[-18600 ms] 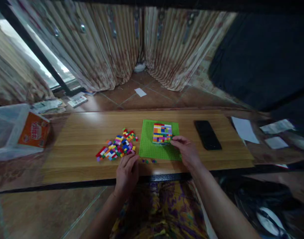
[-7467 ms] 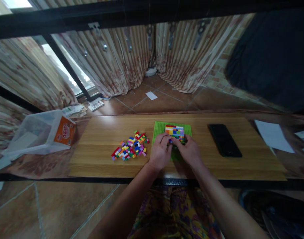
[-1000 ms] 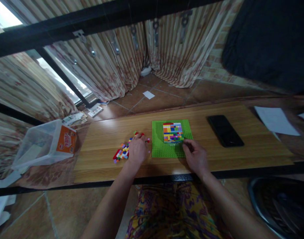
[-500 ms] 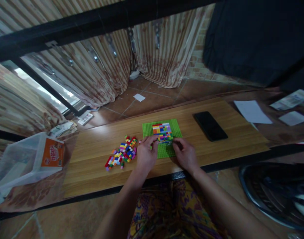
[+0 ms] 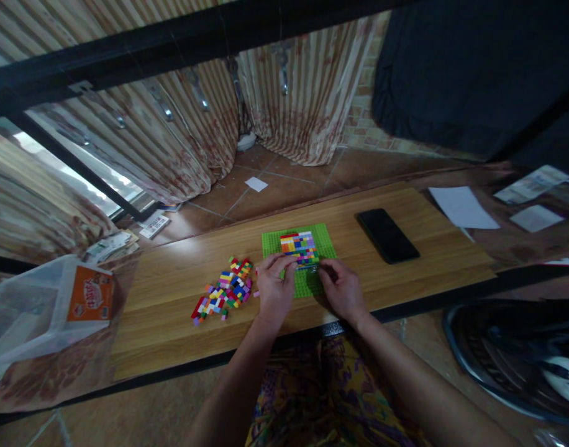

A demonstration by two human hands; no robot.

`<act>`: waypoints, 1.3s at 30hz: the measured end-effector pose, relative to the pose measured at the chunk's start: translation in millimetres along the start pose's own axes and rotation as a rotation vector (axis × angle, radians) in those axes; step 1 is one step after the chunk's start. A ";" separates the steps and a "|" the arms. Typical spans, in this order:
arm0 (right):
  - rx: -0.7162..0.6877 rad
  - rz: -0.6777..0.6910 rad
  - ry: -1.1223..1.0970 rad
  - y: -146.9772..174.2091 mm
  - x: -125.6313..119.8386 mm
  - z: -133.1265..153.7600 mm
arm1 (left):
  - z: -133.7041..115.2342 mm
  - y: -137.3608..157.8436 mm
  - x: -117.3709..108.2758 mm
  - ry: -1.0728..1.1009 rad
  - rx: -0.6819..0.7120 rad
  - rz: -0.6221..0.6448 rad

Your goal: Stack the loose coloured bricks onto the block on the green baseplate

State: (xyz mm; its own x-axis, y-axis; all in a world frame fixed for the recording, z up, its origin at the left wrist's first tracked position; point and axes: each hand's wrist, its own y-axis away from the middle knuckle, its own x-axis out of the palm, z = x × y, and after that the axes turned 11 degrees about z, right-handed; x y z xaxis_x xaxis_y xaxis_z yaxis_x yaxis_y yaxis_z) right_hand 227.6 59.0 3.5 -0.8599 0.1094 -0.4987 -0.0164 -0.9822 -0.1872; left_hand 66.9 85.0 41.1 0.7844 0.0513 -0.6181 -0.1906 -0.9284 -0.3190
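Note:
A green studded baseplate (image 5: 328, 239) lies on the wooden board, with a block of many-coloured toy bricks (image 5: 298, 242) built up on it. At the block's near left corner is my left hand (image 5: 276, 284), thumb and forefinger brought together against the near edge. My right hand (image 5: 344, 288) rests over the baseplate's right side, its fingers curled and pinched by the near right corner of the block. What sits between the fingertips of either hand is too small to make out. A thin bluish strip shows along the near edge between both hands.
Left of the baseplate lies a pile of loose bricks (image 5: 226, 290). A black phone (image 5: 387, 236) is on the wooden board (image 5: 172, 335) to the right. Beyond the board stand a clear plastic bin (image 5: 37, 310) with an orange label and, at the far right, white papers (image 5: 464, 208).
The view has shifted slightly, so everything appears a little to the left. Both hands keep nearly the same place and pose at the brick block's near edge.

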 end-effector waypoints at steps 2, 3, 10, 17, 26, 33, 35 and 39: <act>0.007 0.003 -0.003 -0.1 -0.1 0.2 | 2.3 0.2 3.3 0.047 -0.008 -0.020; 0.009 0.004 -0.006 -0.1 -0.3 0.6 | 3.4 0.3 5.0 0.065 -0.011 -0.026; 0.014 0.002 -0.001 -0.2 -1.2 2.5 | 8.6 0.5 11.9 0.128 0.004 -0.084; -0.001 -0.005 -0.001 -0.1 -1.0 2.4 | 9.2 2.4 13.8 0.067 0.018 -0.088; 0.002 -0.018 -0.005 0.3 -0.3 1.2 | 4.8 1.5 18.0 0.048 0.008 -0.139; 0.006 -0.006 0.001 0.6 -0.3 0.8 | 2.8 0.5 18.6 0.001 0.034 -0.148; 0.007 -0.007 0.000 0.8 -0.4 1.4 | 2.5 2.2 17.1 -0.115 0.063 -0.119; 0.011 -0.008 0.003 1.0 0.1 0.6 | 4.3 7.4 13.2 -0.406 0.156 -0.039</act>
State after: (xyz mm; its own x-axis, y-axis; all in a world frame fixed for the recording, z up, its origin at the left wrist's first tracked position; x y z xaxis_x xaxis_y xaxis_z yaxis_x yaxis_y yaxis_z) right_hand 227.2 57.9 3.7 -0.8582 0.1180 -0.4996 -0.0290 -0.9828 -0.1823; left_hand 73.3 80.3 27.5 0.5032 0.2550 -0.8257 -0.2764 -0.8578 -0.4334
